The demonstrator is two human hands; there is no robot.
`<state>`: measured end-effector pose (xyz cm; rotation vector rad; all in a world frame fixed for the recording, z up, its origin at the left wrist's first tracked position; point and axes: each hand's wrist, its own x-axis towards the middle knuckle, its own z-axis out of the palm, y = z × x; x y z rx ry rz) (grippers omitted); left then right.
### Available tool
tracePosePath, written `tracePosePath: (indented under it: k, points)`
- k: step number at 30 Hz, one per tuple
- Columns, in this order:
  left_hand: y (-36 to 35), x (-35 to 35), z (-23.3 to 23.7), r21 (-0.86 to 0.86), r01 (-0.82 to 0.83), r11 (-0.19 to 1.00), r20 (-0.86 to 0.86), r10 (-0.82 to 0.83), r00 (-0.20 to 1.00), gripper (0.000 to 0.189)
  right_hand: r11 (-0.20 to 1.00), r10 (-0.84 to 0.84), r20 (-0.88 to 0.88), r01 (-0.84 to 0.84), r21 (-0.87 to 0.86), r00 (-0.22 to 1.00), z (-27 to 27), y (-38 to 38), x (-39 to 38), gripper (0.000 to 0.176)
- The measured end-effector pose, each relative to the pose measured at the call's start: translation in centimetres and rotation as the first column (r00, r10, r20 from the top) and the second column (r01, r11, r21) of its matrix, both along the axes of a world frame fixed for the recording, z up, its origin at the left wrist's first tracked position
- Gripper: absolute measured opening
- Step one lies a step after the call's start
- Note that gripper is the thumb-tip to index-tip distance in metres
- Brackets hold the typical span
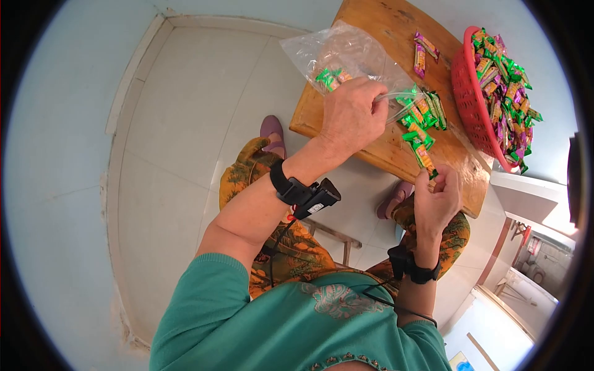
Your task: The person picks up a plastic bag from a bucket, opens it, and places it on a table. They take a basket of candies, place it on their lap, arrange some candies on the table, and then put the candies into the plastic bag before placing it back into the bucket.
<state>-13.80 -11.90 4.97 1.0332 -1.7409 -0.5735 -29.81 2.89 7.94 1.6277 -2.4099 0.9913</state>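
My left hand [354, 117] is closed on the rim of a clear plastic bag [365, 46], which lies over the near left part of the wooden table. Inside the bag, several green-and-orange wrapped snack bars [331, 79] show through the film. Between the fingertips of my right hand [438, 195] is the lower end of a green-and-yellow wrapped snack bar [425, 157], held just past the bag's opening. More green snack bars [427, 110] lie bunched on the table beside the bag's mouth; some appear behind its film.
A red plastic basket [471, 93] heaped with green and purple packets [507, 93] stands at the table's right side. Two purple-wrapped bars [421, 59] lie farther back on the wooden table [377, 12]. My knees are near its front edge. Dark devices [309, 196] are strapped to both wrists, with cables.
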Motion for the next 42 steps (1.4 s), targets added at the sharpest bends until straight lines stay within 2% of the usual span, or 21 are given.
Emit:
tracePosePath:
  k: [5, 8, 21, 25, 28, 30, 34, 40, 42]
  points:
    - [0.1, -0.1, 0.0, 0.016, 0.009, 1.0, 0.001, -0.009, 1.0, 0.01, 0.996, -0.085, 0.135, 0.089, -0.025, 0.987, 1.7, -0.2, 1.7, 0.019]
    - [0.1, -0.3, 0.2, -0.003, 0.012, 1.0, -0.027, -0.012, 1.0, 0.01, 0.993, 0.063, 0.071, -0.055, -0.101, 0.996, 0.6, -2.0, 2.2, 0.021]
    - [0.7, -0.7, 0.3, 0.045, 0.04, 0.998, -0.062, -0.037, 0.997, 0.008, 0.956, 0.241, 0.004, -0.237, -0.17, 0.97, -3.7, -8.8, 5.0, 0.024]
    - [0.8, -0.8, 0.4, 0.046, 0.045, 0.998, -0.073, -0.041, 0.997, 0.008, 0.953, 0.286, -0.018, -0.287, -0.1, 0.958, -4.0, -9.3, 4.9, 0.021]
    - [0.7, -0.8, 0.4, 0.061, 0.035, 0.998, -0.069, -0.031, 0.997, 0.008, 0.947, 0.306, 0.005, -0.304, -0.108, 0.952, -4.2, -9.7, 5.0, 0.02]
    - [0.6, -0.7, 0.3, 0.052, 0.033, 0.998, -0.06, -0.03, 0.998, 0.008, 0.964, 0.241, 0.073, -0.229, -0.137, 0.968, -3.7, -9.8, 5.4, 0.019]
    - [0.8, -0.6, 0.6, 0.068, 0.059, 0.996, -0.041, -0.056, 0.998, 0.008, 0.978, 0.187, 0.043, -0.181, -0.106, 0.981, -4.2, -10.1, 4.4, 0.019]
    - [0.6, -0.8, 0.5, 0.04, 0.019, 0.999, -0.056, -0.017, 0.998, 0.008, 0.941, 0.332, 0.105, -0.322, -0.102, 0.937, -4.4, -10.3, 4.5, 0.023]
    - [0.6, -0.7, 0.4, 0.033, 0.014, 0.999, -0.054, -0.013, 0.998, 0.008, 0.942, 0.334, 0.277, -0.325, -0.078, 0.901, -4.1, -10.1, 4.9, 0.023]
